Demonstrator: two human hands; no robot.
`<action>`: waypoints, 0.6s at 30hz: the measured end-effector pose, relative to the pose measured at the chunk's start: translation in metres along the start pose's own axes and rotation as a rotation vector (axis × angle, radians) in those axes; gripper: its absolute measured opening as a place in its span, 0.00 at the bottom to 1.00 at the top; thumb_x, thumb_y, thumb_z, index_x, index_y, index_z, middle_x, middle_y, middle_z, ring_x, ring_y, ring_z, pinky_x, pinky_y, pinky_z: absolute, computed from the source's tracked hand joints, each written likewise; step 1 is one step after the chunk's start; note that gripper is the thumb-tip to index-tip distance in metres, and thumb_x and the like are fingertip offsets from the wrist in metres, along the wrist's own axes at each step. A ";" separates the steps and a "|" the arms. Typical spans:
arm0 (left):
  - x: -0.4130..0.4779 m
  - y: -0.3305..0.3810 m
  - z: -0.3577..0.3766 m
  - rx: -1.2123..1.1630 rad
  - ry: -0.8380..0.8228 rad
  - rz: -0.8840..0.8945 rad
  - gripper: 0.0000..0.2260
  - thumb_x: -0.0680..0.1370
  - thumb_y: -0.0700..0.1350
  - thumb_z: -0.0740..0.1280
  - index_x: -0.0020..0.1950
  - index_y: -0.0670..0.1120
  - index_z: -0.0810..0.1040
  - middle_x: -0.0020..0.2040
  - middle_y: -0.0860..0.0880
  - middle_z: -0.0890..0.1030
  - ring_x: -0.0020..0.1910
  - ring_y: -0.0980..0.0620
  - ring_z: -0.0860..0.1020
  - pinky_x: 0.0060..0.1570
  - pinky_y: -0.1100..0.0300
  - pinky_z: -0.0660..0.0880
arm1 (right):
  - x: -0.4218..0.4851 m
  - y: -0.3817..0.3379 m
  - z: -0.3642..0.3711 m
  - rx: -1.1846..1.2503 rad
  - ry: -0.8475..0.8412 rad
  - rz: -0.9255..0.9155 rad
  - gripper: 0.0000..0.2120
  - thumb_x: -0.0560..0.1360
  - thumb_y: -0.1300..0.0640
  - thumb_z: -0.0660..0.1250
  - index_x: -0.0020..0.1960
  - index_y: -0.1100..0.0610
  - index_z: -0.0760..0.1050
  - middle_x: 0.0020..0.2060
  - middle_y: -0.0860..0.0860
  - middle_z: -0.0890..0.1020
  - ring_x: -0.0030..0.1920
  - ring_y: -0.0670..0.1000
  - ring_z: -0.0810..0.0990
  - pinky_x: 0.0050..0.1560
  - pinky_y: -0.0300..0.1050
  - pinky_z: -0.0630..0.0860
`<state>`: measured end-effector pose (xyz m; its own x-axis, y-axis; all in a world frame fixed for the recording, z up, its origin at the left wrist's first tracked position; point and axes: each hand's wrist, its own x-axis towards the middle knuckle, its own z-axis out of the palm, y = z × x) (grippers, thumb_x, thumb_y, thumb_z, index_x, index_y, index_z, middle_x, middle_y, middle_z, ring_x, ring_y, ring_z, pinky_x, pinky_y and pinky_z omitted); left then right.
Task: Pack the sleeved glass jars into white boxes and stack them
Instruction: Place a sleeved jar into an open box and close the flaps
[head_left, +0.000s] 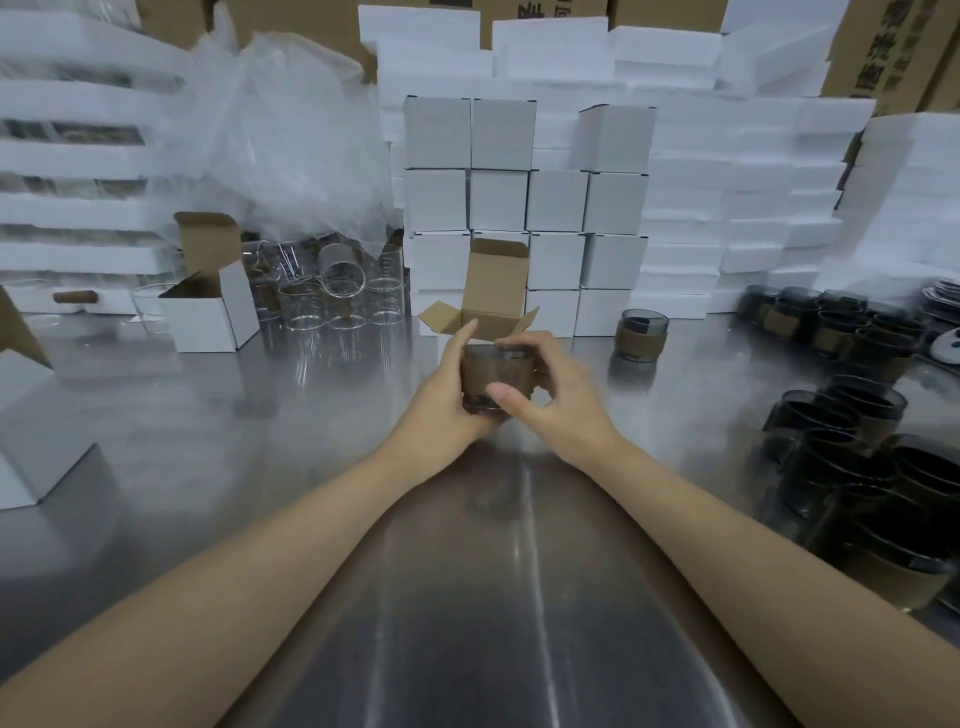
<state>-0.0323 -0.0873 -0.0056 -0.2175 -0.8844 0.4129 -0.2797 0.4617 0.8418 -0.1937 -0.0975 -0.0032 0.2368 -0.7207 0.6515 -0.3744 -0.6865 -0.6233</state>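
Mid-table, just in front of open white box (475, 317) w/ flaps up: both forearms stretched fwd, meeting at a sleeved jar (491, 376). Left hand (449, 402) cups jar's left side & base, index finger up toward box rim. Right hand (550, 389) grips it too, fingers curled over rim, thumb on sleeve front. Closed white boxes (524, 202) stacked behind.

Clear beakers (332, 296) beneath crumpled plastic bags (291, 140); foam slabs (727, 156) behind.
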 end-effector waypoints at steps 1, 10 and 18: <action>0.000 0.000 0.000 -0.008 0.014 0.021 0.42 0.71 0.36 0.74 0.77 0.53 0.53 0.58 0.58 0.76 0.54 0.65 0.77 0.53 0.70 0.73 | 0.000 -0.001 0.000 0.003 -0.012 0.014 0.22 0.69 0.39 0.68 0.59 0.46 0.71 0.53 0.46 0.78 0.52 0.47 0.78 0.52 0.40 0.76; 0.003 -0.005 -0.004 -0.051 0.033 0.033 0.34 0.64 0.30 0.76 0.65 0.49 0.68 0.57 0.51 0.77 0.53 0.58 0.79 0.53 0.61 0.77 | 0.001 -0.003 -0.003 -0.042 -0.195 0.048 0.35 0.67 0.47 0.78 0.67 0.45 0.62 0.59 0.43 0.74 0.61 0.42 0.74 0.63 0.40 0.72; 0.004 -0.007 -0.003 -0.100 0.012 -0.011 0.33 0.61 0.37 0.76 0.63 0.51 0.71 0.55 0.51 0.79 0.54 0.52 0.80 0.57 0.50 0.78 | 0.002 -0.002 -0.002 -0.042 -0.161 0.066 0.32 0.66 0.46 0.78 0.63 0.43 0.63 0.56 0.44 0.76 0.58 0.44 0.76 0.61 0.42 0.74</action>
<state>-0.0288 -0.0941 -0.0086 -0.2032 -0.8907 0.4067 -0.1873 0.4431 0.8767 -0.1941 -0.0976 -0.0001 0.3499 -0.7726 0.5298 -0.4303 -0.6349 -0.6417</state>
